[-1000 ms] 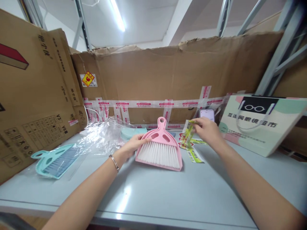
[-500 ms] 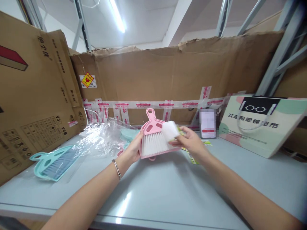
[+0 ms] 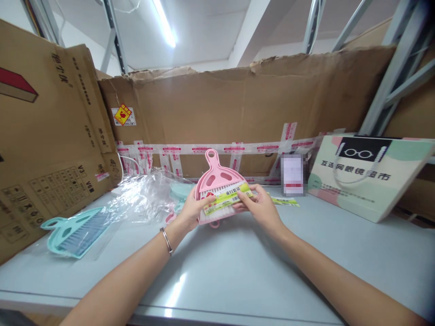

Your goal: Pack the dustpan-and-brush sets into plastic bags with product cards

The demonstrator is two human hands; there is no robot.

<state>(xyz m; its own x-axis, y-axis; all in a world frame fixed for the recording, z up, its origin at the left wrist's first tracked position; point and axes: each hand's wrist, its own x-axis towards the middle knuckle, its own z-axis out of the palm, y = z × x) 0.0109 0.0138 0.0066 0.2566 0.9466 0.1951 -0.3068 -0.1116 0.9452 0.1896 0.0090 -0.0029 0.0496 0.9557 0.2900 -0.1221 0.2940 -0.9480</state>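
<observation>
My left hand [image 3: 190,210] grips the left side of a pink dustpan [image 3: 219,179] with a white-bristled brush nested in it, lifted off the grey table [image 3: 238,267]. My right hand [image 3: 258,208] pinches a yellow-green paper label strip [image 3: 227,199] and lays it across the bristles. The left thumb presses the strip's left end. A few more yellow-green strips [image 3: 285,201] lie on the table behind my right hand.
A teal dustpan and brush set [image 3: 73,231] in clear wrap lies at the left. Crumpled clear plastic bags [image 3: 146,194] sit behind it. Cardboard walls [image 3: 238,108] ring the table. A phone [image 3: 292,174] and a printed paper bag [image 3: 367,174] stand at the right.
The pink dustpan was lifted from the table by my left hand. My right hand picked a label strip from the pile and brought it across the bristles.
</observation>
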